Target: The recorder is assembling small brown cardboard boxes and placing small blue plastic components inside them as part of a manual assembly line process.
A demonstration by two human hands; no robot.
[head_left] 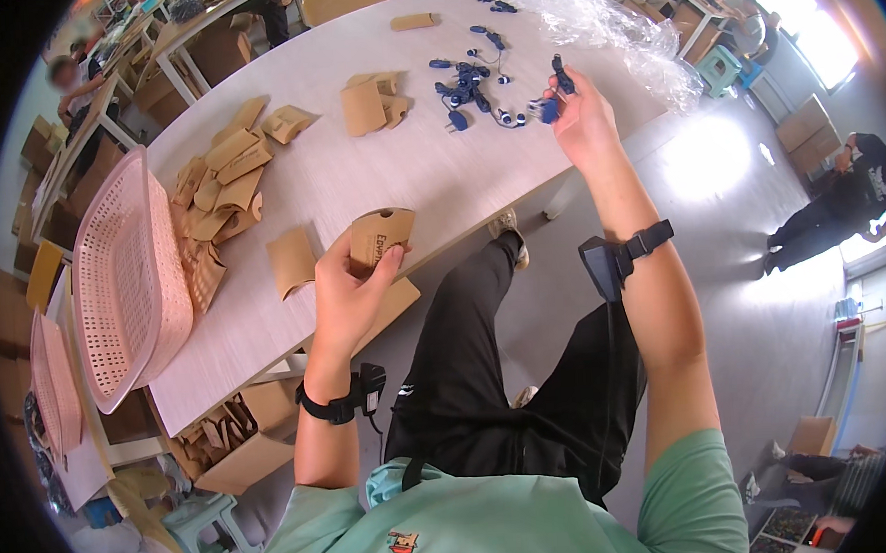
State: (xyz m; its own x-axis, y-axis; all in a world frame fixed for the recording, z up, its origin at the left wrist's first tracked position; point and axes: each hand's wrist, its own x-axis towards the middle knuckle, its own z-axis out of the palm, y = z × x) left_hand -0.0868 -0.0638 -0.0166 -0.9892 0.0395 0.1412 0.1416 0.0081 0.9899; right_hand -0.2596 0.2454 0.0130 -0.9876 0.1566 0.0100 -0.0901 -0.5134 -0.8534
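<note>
My left hand is closed around a small brown cardboard pillow box with dark print, over the table's near edge. At the table's right side, my right hand grips a dark blue bundle of earphones between thumb and fingers. More dark blue earphones lie tangled just left of that hand. Beside my left hand another pillow box rests flat on the table. A heap of pillow boxes spreads farther left, and a few more boxes sit at the middle.
A pink perforated basket stands at the left table edge by the heap. Crumpled clear plastic covers the far right corner. An open carton of boxes is below left. One person stands at the right; others sit farther off.
</note>
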